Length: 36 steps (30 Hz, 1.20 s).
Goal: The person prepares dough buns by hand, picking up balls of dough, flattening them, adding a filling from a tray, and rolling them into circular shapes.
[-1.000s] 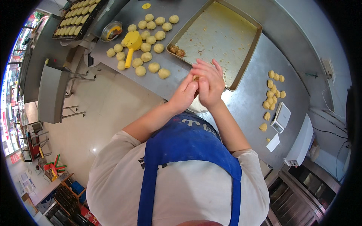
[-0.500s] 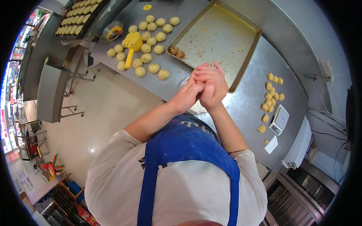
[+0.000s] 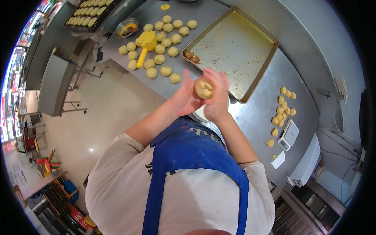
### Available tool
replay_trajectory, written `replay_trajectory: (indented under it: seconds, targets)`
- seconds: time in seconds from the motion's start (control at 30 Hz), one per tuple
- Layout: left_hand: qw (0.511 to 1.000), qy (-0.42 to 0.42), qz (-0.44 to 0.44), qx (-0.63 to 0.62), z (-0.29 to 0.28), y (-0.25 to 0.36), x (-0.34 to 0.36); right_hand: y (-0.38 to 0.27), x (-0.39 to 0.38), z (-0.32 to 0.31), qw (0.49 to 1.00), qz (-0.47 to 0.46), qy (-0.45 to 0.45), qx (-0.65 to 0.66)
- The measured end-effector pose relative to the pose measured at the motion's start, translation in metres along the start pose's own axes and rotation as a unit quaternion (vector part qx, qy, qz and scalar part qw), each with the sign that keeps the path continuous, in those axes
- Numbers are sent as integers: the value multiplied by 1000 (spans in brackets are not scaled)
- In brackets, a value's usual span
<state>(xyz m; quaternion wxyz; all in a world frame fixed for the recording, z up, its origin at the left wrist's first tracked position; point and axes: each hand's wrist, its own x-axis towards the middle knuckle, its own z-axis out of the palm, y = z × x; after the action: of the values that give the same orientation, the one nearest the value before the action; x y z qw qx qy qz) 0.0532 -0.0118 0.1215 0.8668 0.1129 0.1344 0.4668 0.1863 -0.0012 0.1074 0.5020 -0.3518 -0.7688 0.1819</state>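
Dough ball (image 3: 204,88), creased on its face, sits between your palms, on the near side of the baking tray (image 3: 243,47). Your left hand (image 3: 185,97) cups it from the left and your right hand (image 3: 217,96) curls round its right side, so both grip it (blurred fingers hide how firmly). Below your hands, partly covered, is what looks like a bowl (image 3: 201,114) of something white. Leftward, finished-looking rounds (image 3: 166,71) lie around a yellow scoop (image 3: 148,40).
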Motion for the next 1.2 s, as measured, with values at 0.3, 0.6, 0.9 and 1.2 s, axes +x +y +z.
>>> replay_trajectory:
  seconds: [0.3, 0.6, 0.9, 1.2]
  targets:
    - [977, 198, 69, 46, -34, -7, 7, 19, -5, 21, 992, -98, -77, -34]
    - [977, 208, 35, -27, -62, 22, 8, 36, 4, 51, 993, -19, -95, 65]
    - [954, 170, 200, 146, -61, 80, -22, -4, 17, 77, 987, 114, -68, 92]
    - [956, 258, 140, 9, -128, 82, -29, 12, 33, 162, 985, -94, -121, -80]
